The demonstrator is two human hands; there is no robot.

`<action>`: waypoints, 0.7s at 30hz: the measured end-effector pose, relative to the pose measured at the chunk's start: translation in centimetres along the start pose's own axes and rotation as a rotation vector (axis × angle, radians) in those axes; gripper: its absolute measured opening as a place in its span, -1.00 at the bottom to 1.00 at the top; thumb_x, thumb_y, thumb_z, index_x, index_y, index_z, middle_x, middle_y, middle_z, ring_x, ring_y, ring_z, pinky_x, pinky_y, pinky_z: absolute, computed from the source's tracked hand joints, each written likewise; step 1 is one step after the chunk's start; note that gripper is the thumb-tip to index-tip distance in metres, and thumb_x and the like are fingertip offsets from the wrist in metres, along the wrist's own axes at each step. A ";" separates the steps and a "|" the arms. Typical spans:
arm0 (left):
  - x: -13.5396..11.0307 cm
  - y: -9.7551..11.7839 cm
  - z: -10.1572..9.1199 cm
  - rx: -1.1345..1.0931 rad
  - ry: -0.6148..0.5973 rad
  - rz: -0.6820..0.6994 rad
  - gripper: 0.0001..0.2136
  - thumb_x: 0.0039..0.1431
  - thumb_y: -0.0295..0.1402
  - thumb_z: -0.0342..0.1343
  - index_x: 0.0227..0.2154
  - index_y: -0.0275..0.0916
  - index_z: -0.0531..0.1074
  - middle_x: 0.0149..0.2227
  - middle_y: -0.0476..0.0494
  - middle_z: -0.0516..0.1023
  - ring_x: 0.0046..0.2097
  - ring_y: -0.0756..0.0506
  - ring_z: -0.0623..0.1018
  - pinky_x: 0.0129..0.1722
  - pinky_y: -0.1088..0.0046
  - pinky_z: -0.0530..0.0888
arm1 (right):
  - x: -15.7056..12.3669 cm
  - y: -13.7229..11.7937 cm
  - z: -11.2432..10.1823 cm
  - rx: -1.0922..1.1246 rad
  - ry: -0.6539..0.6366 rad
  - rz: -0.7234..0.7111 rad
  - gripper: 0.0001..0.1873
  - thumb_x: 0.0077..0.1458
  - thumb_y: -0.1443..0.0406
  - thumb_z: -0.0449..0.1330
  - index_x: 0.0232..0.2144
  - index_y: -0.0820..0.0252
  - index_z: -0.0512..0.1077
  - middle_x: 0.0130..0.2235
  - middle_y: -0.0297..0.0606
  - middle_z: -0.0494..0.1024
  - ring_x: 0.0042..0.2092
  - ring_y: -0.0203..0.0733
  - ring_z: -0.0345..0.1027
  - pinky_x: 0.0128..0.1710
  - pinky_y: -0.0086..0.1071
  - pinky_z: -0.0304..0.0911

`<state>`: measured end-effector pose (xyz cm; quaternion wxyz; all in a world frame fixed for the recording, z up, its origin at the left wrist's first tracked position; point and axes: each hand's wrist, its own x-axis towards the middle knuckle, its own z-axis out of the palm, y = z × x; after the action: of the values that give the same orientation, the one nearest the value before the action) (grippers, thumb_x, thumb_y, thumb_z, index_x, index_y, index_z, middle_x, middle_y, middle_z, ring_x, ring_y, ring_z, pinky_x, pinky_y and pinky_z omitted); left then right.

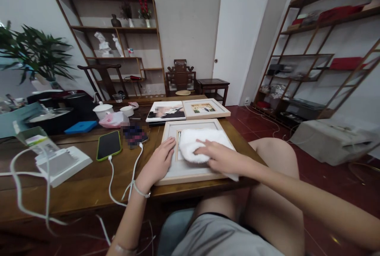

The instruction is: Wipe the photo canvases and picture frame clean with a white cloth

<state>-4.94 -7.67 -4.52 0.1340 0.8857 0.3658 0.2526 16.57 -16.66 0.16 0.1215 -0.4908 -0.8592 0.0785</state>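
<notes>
A picture frame (190,177) of pale wood, with a light mat, lies flat on the wooden table in front of me. My left hand (158,160) rests on its left side, fingers stretched out along the border. A fluffy white cloth (191,139) covers most of the frame's middle. My right hand (219,155) presses on that cloth with bent fingers gripping it, and a corner of the cloth hangs over the frame's lower right edge. Only a thin strip of the inner picture shows at the cloth's left; the rest is hidden.
Behind lie a second frame (224,112) and a photo panel (151,116). To the left are a green-cased phone (109,146), another phone (135,134), white cables, a white box (71,165), a blue case (80,127) and a white teapot (103,110).
</notes>
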 end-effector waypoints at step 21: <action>-0.3 -0.9 0.6 0.003 0.067 0.032 -0.61 0.22 -0.38 -0.23 0.04 -0.30 0.33 0.17 -0.23 0.29 0.21 -0.08 0.24 0.21 0.22 0.16 | -2.3 -6.0 -1.7 -0.054 -0.129 -0.100 -0.50 -0.18 0.58 -0.01 -0.19 0.19 0.44 -0.08 -0.09 0.47 -0.01 0.06 0.25 -0.06 -0.13 0.13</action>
<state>-5.29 -7.30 -5.48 0.1164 0.8826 0.3564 0.2838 13.21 -21.65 3.02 0.0564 -0.4443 -0.8904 0.0805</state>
